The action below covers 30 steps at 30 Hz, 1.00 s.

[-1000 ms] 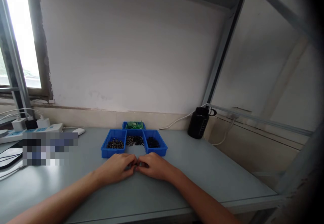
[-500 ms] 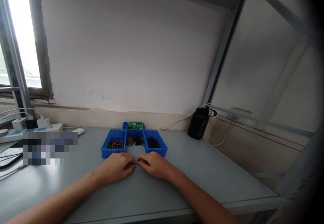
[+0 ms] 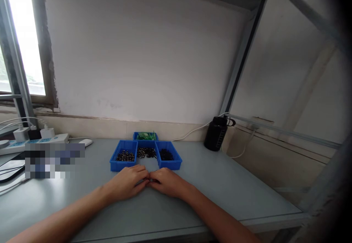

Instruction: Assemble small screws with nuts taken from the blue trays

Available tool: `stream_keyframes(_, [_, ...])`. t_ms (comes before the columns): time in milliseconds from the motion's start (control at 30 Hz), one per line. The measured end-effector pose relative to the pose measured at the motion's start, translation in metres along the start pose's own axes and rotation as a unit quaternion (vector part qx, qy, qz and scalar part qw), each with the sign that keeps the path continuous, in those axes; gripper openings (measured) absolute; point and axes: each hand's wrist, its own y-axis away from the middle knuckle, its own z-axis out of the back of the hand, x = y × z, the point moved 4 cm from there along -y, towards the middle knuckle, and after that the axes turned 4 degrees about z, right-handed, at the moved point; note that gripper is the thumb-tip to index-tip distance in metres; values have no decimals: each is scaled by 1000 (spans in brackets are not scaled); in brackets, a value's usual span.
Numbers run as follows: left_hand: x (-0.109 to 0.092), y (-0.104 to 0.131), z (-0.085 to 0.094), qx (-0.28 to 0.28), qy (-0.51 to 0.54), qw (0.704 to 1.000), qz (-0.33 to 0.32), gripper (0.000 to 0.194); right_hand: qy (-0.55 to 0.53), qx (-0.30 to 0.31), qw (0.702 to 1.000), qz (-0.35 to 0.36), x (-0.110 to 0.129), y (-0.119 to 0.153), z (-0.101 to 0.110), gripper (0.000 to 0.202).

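Note:
My left hand (image 3: 128, 182) and my right hand (image 3: 168, 181) meet at the fingertips just above the grey table, in front of the blue bins. Fingers and thumbs are pinched on both hands. Whatever lies between them is covered by the fingers and too small to name. Nearest my left hand is a blue bin (image 3: 115, 167) of small shiny metal parts (image 3: 125, 155). Another blue bin (image 3: 173, 165), beyond my right hand, contains small black parts (image 3: 165, 155). Between these bins is a heap of mixed metal and dark parts (image 3: 146, 152).
Behind the heap, a blue bin (image 3: 134, 138) carries green packets (image 3: 145, 136). A black bottle (image 3: 216, 135) stands at the back right by a white cable (image 3: 192, 129). On the left are a power strip (image 3: 59, 139) with plugs and a white mouse (image 3: 86, 142).
My hands have come together, closing the small gap between their fingertips. A thin dark piece that showed in that gap is now hidden. The bins have not moved.

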Motion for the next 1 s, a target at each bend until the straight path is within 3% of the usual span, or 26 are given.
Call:
stream_keyframes(200, [3,-1,2,-15,-7,1000,23,12,-17,-18,999,-36,-4,2,7,20])
stream_keyframes(367, [8,-1,-1,-4,-25,998,55,14,-95,-61,992,-61,-5,4,14,14])
stream_keyframes(600, [5,-1,-8,34,-5,999,15,13,-183,-47,982,-21,7,4,12,10])
stream_keyframes(867, [11,-1,-2,-17,-13,999,35,20,-98,-80,990,-61,-7,4,18,16])
stream_keyframes(1000, [8,-1,1,-38,-32,998,26,21,-74,-54,994,-65,-7,4,12,14])
